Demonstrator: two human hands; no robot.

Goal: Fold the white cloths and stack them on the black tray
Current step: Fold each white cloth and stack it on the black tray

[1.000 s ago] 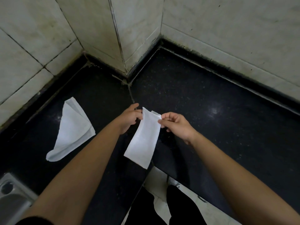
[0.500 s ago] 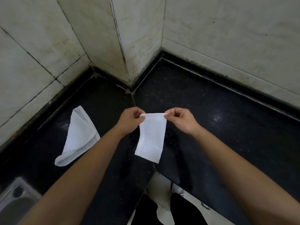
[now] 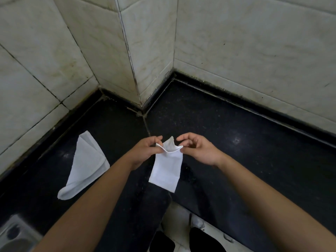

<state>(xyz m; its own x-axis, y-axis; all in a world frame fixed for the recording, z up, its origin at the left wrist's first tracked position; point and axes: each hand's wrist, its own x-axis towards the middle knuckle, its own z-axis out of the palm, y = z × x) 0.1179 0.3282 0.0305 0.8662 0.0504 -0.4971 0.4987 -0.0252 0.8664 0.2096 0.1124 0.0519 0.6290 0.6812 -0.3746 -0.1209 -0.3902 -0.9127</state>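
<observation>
White on black, left side first: find lying cloth [image 3: 87, 166] flat on counter [image 3: 254, 151], same spot and same folded wedge as 0.5 s ago. At centre, note held cloth [image 3: 166, 170] changed: top edge taut and straight then, now slack and dipping, layers parted into a small mouth, back corner poking up. Further right, see right hand [image 3: 198, 151] opened looser than before.

Materials, left to right: dull steel sink [image 3: 12, 233] corner at lower left; thin soft fabric for both cloths, lying cloth creased, one end rolled; held cloth a narrow folded strip with square lower end; polished speckled black stone for counter; pale veined wall tiles [image 3: 254, 51] with dark grout behind.

Grip: with left hand [image 3: 145, 151], pinches upper left corner of held cloth between thumb and curled forefinger. With right hand, pinches upper right corner lightly at thumb and fingertip, other fingers arched and touching nothing. Holds held cloth hanging in air between both hands, above counter, well apart from lying cloth.
</observation>
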